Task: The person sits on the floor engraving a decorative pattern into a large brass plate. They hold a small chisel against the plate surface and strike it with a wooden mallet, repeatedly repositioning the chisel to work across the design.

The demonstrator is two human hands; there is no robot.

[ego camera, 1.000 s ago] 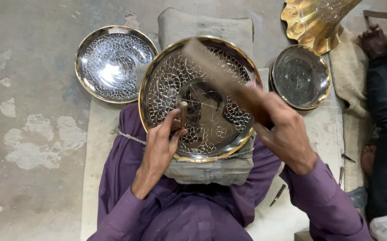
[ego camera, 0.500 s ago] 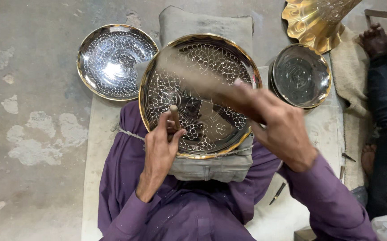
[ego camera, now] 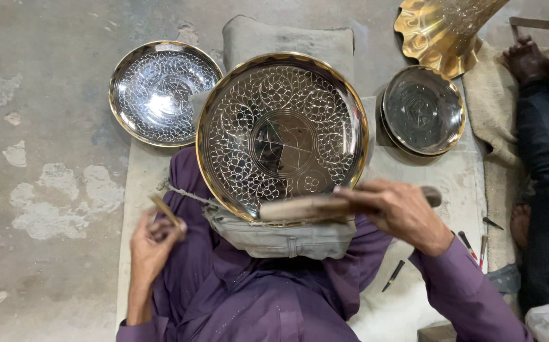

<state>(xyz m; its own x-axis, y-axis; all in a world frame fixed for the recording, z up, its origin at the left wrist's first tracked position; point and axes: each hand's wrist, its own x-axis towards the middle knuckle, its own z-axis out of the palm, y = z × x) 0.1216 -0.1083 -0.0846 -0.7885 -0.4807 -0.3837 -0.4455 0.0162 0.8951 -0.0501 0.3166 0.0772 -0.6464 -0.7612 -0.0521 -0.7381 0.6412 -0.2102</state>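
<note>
The right hand [ego camera: 401,212] grips a wooden mallet [ego camera: 306,208] over the near rim of the engraved plate [ego camera: 281,130] while the left hand [ego camera: 154,244], leftward and off the plate, pinches a chisel [ego camera: 165,210], which should be reseated squarely before striking.

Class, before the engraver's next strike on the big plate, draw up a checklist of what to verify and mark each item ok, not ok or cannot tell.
1. Large engraved plate rests on the grey cushion in the lap: ok.
2. Right hand grips the wooden mallet: ok.
3. Left hand holds the chisel: ok.
4. Chisel tip set on the plate: not ok, it is off to the side.
5. Spare tools lie clear of the plate: ok.
6. Chisel tip sharp: cannot tell.
</note>
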